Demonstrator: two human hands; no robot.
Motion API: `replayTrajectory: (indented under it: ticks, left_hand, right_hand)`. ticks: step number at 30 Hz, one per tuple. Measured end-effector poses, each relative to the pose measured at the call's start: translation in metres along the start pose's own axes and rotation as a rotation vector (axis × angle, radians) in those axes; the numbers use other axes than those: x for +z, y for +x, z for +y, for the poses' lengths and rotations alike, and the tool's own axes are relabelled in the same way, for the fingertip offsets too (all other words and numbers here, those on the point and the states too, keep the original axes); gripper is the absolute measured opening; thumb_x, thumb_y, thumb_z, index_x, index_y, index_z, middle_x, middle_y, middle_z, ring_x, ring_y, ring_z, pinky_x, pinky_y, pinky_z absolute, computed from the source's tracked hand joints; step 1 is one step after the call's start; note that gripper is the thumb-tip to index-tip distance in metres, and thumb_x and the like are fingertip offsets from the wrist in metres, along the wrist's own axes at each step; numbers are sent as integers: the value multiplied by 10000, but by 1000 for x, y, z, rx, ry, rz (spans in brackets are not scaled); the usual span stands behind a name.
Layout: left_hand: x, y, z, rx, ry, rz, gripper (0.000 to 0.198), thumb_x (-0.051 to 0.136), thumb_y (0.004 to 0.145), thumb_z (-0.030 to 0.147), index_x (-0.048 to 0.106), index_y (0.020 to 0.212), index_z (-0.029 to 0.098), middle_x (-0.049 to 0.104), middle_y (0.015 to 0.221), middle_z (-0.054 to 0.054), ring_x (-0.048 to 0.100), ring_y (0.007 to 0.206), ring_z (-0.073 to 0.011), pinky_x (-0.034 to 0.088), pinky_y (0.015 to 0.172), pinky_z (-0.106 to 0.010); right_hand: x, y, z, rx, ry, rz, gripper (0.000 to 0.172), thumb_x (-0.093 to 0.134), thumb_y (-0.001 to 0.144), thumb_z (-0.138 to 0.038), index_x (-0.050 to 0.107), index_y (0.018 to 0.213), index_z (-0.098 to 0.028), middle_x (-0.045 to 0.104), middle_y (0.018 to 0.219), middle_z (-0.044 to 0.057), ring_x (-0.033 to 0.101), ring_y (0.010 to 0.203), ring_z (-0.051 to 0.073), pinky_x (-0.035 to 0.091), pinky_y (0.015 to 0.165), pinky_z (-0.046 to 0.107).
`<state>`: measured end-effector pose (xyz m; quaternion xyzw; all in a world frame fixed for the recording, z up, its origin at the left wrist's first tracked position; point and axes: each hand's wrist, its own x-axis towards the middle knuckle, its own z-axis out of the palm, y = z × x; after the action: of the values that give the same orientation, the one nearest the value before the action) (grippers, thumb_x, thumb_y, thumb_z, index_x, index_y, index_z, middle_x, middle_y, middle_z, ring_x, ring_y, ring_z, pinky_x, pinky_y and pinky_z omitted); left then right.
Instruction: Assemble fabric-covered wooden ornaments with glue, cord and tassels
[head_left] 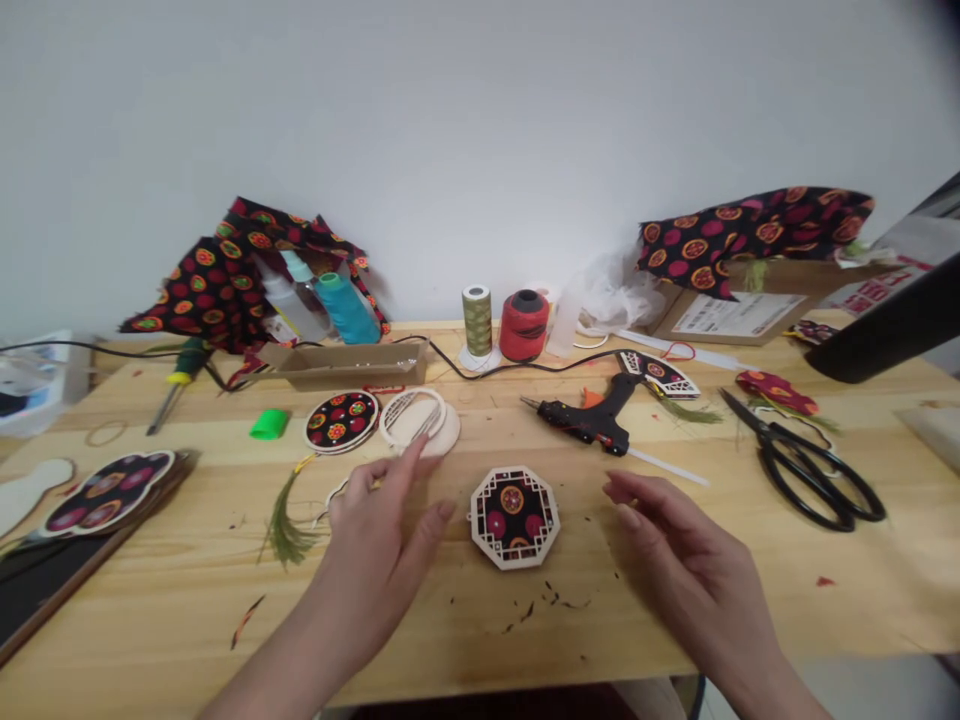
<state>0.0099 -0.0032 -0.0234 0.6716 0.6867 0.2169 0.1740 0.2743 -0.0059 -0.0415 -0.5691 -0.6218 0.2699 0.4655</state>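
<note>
My left hand point(382, 530) hovers over the pine table point(450, 620), fingers curled, with a thin pale frame piece point(335, 492) poking out at its left side. Its fingertips are close to a white lattice ring point(409, 405) lying on a round wooden disc point(442, 435). Beside them lies a black floral fabric disc point(342, 421). My right hand point(675, 540) is open and touches nothing, to the right of an octagonal lattice ornament point(514, 517). A green tassel point(285, 530) lies left of my left hand.
A black glue gun point(585, 422) and black-handled scissors point(806, 475) lie to the right. Behind stand thread spools point(523, 325), glue bottles point(292, 305), floral fabric point(750, 240) and a cardboard box point(739, 310). A screwdriver point(180, 380) and stacked ornaments point(109, 492) lie left.
</note>
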Motion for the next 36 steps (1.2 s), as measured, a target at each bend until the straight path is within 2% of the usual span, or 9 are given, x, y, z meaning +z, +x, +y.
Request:
replayTrajectory:
  ticks: [5,8,14,17,24,29,32,34,36]
  left_hand:
    - [-7,-4,-6,63,51,153,476,420,907,441,527,1302,198,672,1182,-92,506,1108,-315,377,983,-545]
    - [-22,-17,-10,124,37,310,284,473,908,381,640,1098,253,663,1099,-54,548,1088,-260,403,995,-435]
    - [-53,-43,-22,-62,90,509,185,515,905,394,603,861,238,585,1085,-37,564,1066,-243,419,981,-417]
    - [-58,-49,-31,-117,118,532,233,475,918,420,574,825,230,573,1110,-46,543,1118,-262,407,992,-439]
    - [-56,-52,-42,-142,141,411,329,479,888,484,627,726,238,604,1063,-34,579,979,-257,441,842,-409]
    - [-35,-45,-25,124,81,373,431,497,884,464,577,517,254,653,915,-25,575,873,-234,442,816,-402]
    - [-12,-41,-10,290,31,270,242,589,849,481,670,755,273,681,1041,-14,542,1015,-253,446,890,-412]
    - [2,-39,-3,339,70,219,387,655,805,481,619,1121,260,668,1144,-32,504,1093,-270,444,933,-433]
    - [12,-37,-1,359,122,210,529,666,802,447,519,1261,229,661,1157,-49,494,1099,-271,458,927,-428]
  right_hand:
    - [-5,-12,0,-35,-51,-27,110,590,874,-301,681,882,-240,699,860,28,644,757,165,528,672,240]
    - [-11,-19,-5,7,-84,-60,211,568,888,-337,606,710,-232,580,673,-12,534,603,138,438,545,221]
    - [-11,-28,-13,176,-106,2,392,491,907,-461,445,598,-225,339,581,-32,354,527,134,324,504,255]
    - [-8,-28,-12,238,-125,31,432,469,906,-492,386,574,-229,287,583,-33,315,524,133,293,489,261]
    - [-9,-29,-12,202,-80,62,436,515,887,-447,380,540,-219,286,553,-37,283,496,120,264,465,262]
    - [-9,-31,-11,144,62,106,496,531,914,-413,312,520,-206,273,550,-39,273,518,108,236,476,264]
    - [-8,-32,-9,116,109,116,481,524,936,-367,349,522,-195,314,540,-41,300,511,98,262,475,244]
    - [-8,-32,-8,83,126,91,377,558,920,-327,447,585,-193,406,581,-35,370,533,97,318,491,217]
    - [-9,-33,-9,54,138,74,197,611,881,-292,543,718,-205,504,671,-23,464,602,106,390,540,195]
